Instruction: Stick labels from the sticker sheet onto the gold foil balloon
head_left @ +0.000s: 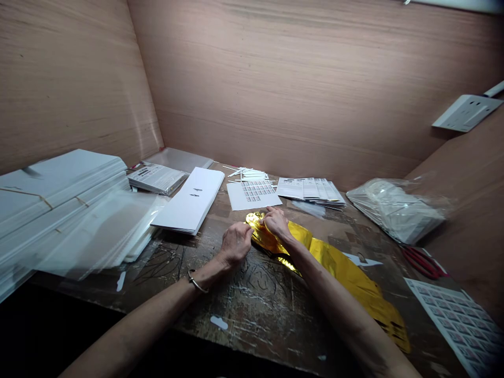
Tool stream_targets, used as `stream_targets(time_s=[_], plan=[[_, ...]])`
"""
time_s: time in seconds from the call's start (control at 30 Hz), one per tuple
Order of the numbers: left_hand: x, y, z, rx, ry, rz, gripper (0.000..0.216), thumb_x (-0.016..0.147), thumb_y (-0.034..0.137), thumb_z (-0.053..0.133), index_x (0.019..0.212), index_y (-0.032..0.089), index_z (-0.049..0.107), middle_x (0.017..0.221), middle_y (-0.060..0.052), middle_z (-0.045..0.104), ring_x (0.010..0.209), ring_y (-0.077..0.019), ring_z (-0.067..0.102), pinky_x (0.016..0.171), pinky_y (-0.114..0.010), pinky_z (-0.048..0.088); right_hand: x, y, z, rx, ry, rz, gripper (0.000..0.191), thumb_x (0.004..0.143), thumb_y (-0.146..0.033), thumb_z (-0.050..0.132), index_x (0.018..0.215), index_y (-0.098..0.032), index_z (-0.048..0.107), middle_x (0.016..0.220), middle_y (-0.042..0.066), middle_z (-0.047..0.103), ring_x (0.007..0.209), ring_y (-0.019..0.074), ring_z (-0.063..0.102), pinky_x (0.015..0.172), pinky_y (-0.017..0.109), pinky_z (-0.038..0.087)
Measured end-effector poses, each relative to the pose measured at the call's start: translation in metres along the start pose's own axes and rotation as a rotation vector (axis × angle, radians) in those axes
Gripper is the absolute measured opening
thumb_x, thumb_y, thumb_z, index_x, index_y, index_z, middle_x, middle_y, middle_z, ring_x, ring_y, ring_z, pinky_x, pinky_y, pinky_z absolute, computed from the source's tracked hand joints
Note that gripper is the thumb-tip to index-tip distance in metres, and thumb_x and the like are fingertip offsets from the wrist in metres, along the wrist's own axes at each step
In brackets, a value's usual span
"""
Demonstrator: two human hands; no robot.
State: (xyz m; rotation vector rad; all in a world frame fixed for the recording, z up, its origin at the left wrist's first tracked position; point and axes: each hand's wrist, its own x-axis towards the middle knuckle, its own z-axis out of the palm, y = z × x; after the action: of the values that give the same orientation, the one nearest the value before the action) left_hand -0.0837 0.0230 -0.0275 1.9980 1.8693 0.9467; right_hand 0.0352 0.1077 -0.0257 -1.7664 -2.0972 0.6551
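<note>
A long gold foil piece lies on the worn brown table, running from the middle toward the near right. My left hand, with a metal bangle on the wrist, is closed in a pinch on the foil's far end. My right hand is closed on the same end, just right of the left hand, fingers pressed onto the folded gold foil. Both forearms reach in from the near edge.
Stacks of white card and clear sleeves fill the left. A white folded card, a sticker sheet, white strips and printed leaflets lie beyond my hands. At right are a plastic bag, red scissors and another sticker sheet.
</note>
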Motion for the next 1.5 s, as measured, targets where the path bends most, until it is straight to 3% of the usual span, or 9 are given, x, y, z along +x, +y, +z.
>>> stream_targets(time_s=[0.17,0.4,0.5,0.63,0.77,0.93,1.1,1.27,1.5], plan=[[-0.003,0.0,0.012,0.14,-0.076,0.367,0.019,0.078,0.021,0.037,0.084,0.015,0.054,0.1,-0.01,0.052,0.101,-0.0202,0.039,0.084,-0.034,0.03,-0.002,0.0,0.0,-0.025,0.023,-0.015,0.016,0.063,-0.021,0.048,0.066,-0.018,0.063,0.118,0.004,0.044,0.111,0.0257,0.028,0.085,0.042,0.022],[-0.002,-0.005,0.019,0.271,-0.202,0.409,0.03,0.077,0.033,0.04,0.097,0.012,0.048,0.108,-0.012,0.047,0.105,-0.0219,0.036,0.085,-0.037,0.027,-0.005,0.001,0.006,-0.162,0.061,-0.064,0.017,0.063,-0.022,0.046,0.062,-0.015,0.061,0.096,0.011,0.057,0.097,0.0244,0.041,0.078,0.034,0.028],[-0.002,-0.002,0.017,0.278,-0.222,0.391,0.033,0.076,0.035,0.041,0.1,0.013,0.048,0.109,-0.012,0.047,0.103,-0.0221,0.037,0.085,-0.037,0.025,-0.007,0.002,0.009,-0.211,0.109,-0.077,0.018,0.064,-0.024,0.045,0.068,-0.013,0.059,0.085,0.012,0.058,0.087,0.0225,0.046,0.074,0.031,0.03],[-0.004,0.001,0.015,0.272,-0.246,0.366,0.031,0.077,0.035,0.04,0.095,0.014,0.051,0.105,-0.011,0.05,0.1,-0.022,0.039,0.084,-0.037,0.026,-0.002,0.009,0.005,-0.137,0.198,-0.02,0.038,0.057,-0.031,0.054,0.09,-0.012,0.051,0.095,0.011,0.052,0.086,0.0208,0.046,0.069,0.028,0.033],[0.004,-0.003,0.01,0.147,-0.254,0.328,0.023,0.076,0.033,0.04,0.083,0.017,0.056,0.093,-0.007,0.056,0.094,-0.0197,0.044,0.079,-0.033,0.03,0.011,0.019,0.001,-0.07,0.107,0.036,0.039,0.049,-0.037,0.06,0.08,-0.014,0.052,0.087,0.007,0.053,0.086,0.0215,0.044,0.068,0.027,0.034],[0.041,-0.012,0.002,-0.017,0.02,-0.133,0.016,0.068,0.026,0.048,0.068,0.015,0.058,0.07,-0.008,0.059,0.071,-0.018,0.052,0.061,-0.024,0.036,0.014,0.025,0.0,0.006,0.076,0.013,0.038,0.048,-0.039,0.062,0.075,-0.015,0.053,0.087,0.006,0.052,0.087,0.0209,0.043,0.068,0.027,0.034],[0.07,-0.017,0.008,-0.037,-0.112,-0.386,0.016,0.044,0.026,0.065,0.049,0.015,0.054,0.054,-0.006,0.056,0.064,-0.0218,0.054,0.054,-0.025,0.035,0.007,0.024,0.0,0.034,0.069,0.003,0.041,0.05,-0.041,0.061,0.08,-0.015,0.054,0.09,0.006,0.053,0.089,0.0207,0.042,0.071,0.027,0.033],[0.075,-0.015,0.011,0.018,-0.113,-0.334,0.006,0.048,0.018,0.059,0.046,0.015,0.054,0.052,-0.009,0.056,0.065,-0.0226,0.056,0.055,-0.025,0.037,0.004,0.026,-0.007,0.054,0.054,-0.029,0.042,0.056,-0.04,0.058,0.089,-0.014,0.055,0.096,0.008,0.053,0.093,0.0208,0.041,0.075,0.027,0.032],[0.085,0.005,-0.004,0.188,-0.137,-0.142,0.009,0.054,0.012,0.045,0.051,0.013,0.054,0.059,-0.012,0.058,0.066,-0.0215,0.056,0.056,-0.025,0.038,-0.03,0.011,-0.018,-0.21,0.204,-0.31,0.03,0.072,-0.041,0.044,0.086,-0.017,0.057,0.092,0.007,0.053,0.088,0.018,0.042,0.075,0.027,0.03]])
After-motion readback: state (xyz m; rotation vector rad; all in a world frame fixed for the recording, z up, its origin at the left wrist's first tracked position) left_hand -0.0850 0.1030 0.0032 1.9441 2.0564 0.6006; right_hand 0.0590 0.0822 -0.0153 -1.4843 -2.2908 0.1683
